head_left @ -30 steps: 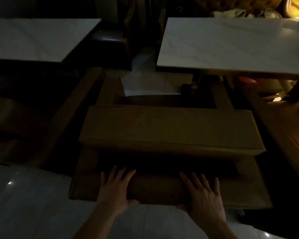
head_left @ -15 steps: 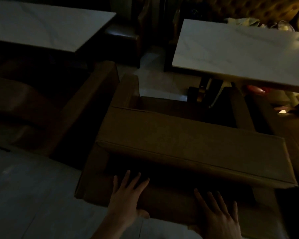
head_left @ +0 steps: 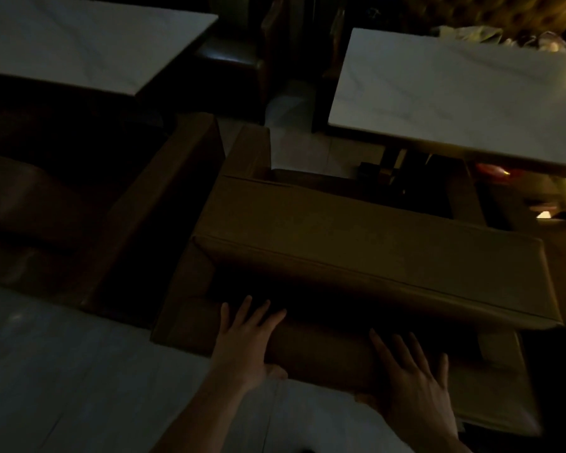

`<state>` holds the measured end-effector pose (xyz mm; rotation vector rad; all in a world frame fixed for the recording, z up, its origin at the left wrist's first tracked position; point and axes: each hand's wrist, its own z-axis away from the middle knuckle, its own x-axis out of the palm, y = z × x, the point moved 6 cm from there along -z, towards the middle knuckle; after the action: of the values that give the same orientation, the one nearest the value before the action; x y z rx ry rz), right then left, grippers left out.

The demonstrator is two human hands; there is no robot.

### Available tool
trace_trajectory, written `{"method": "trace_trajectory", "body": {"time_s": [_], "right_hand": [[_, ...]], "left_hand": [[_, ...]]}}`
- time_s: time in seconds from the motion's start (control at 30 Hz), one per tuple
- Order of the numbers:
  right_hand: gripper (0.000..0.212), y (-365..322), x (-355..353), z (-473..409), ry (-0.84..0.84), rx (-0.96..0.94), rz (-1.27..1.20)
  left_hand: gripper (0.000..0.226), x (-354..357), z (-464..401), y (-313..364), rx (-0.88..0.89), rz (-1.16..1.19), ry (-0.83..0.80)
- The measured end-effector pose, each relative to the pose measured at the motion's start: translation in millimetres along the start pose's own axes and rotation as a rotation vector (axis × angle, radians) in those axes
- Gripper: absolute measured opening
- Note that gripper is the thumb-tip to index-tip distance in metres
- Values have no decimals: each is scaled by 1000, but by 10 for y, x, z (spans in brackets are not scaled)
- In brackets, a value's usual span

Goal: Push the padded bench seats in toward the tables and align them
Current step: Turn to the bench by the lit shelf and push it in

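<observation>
Left hand [head_left: 247, 343], right hand [head_left: 412, 384] flat, grip spread, on smooth boxy tan padded bench [head_left: 356, 256]; marble-look table [head_left: 455, 93] beyond

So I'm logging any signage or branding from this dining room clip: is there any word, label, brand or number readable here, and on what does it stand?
No readable text in this view.
Padded bench seat: plain, no label showing.
Right table and left table: bare marbled tops, no print.
Clutter behind the right table: too dark and blurred to tell whether it carries any text.
</observation>
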<state>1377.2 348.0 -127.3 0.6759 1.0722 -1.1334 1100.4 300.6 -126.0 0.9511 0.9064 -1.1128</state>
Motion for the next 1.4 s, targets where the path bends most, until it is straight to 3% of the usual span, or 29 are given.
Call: {"method": "trace_trajectory", "body": {"time_s": [0.2,0.57,0.93,1.13,1.4], "right_hand": [[111,-16,-147,59,-101,-8,7],[101,17,-974,1028,49,95,-32],[105,596,-1454,2197,172,167,-65],[104,1459,-1742,2837,296,183,-113],[102,3449,-1855,3975,394,320,-177]], "left_hand": [[113,-74,105,48,12,-7,34],[113,-780,683,481,159,49,100],[111,-1214,1403,1491,279,41,74],[109,-1413,1816,2565,330,17,130],[110,-1134,2150,4789,477,47,100]]}}
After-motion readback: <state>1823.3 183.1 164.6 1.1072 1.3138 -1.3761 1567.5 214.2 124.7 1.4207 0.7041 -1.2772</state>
